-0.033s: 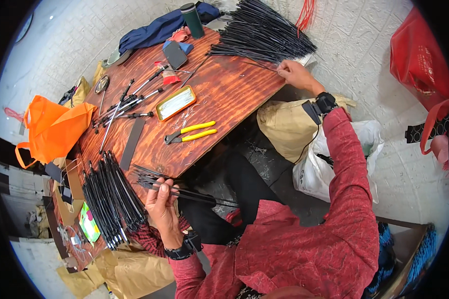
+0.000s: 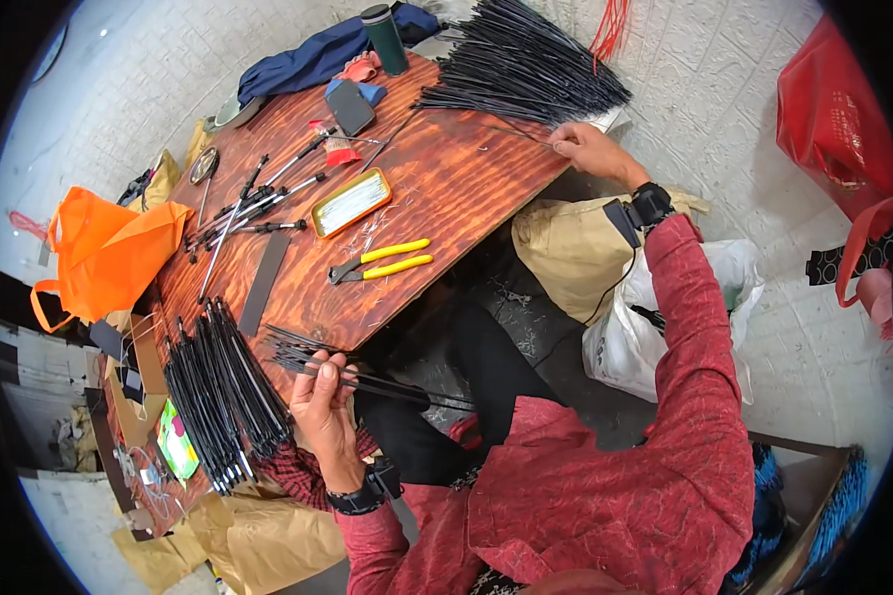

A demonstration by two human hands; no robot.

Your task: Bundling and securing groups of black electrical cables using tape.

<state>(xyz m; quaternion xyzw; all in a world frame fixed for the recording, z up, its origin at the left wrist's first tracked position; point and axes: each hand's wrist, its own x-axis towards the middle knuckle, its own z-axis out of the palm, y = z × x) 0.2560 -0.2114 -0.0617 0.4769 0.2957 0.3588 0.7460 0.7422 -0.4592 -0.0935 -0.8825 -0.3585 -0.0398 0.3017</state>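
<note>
Two hands are at work here, spread wide, and I'd say it all hangs on the single black rod [image 2: 514, 131] at the right hand [image 2: 593, 154]. From the right fingers, it runs leftward and slightly away across the corner of the desk [image 2: 446, 188], its near end meeting the fingertips. Thumb and forefinger look pinched on that end, though the contact is small from where I stand. Just beyond those fingers lies the big pile of black rods [image 2: 531, 64], running roughly left to right and fanning out at its left end. The right hand is plainly the nearer one; its arm reaches well forward, back of the hand upward, wrist low over the desk's edge.

The left hand [image 2: 325, 412] is well apart, close in by the lap. Its thumb and fingers grip a slim bundle of black rods [image 2: 293, 349], whose splayed ends stick out leftward and away past the fingers, while the other ends trail right above the thigh. That forearm is drawn in, thumb uppermost. Left of these fingers lies a thicker stack of black rods [image 2: 223, 397]; beyond them, to the right, lie yellow-handled pliers [image 2: 392, 261].
</note>
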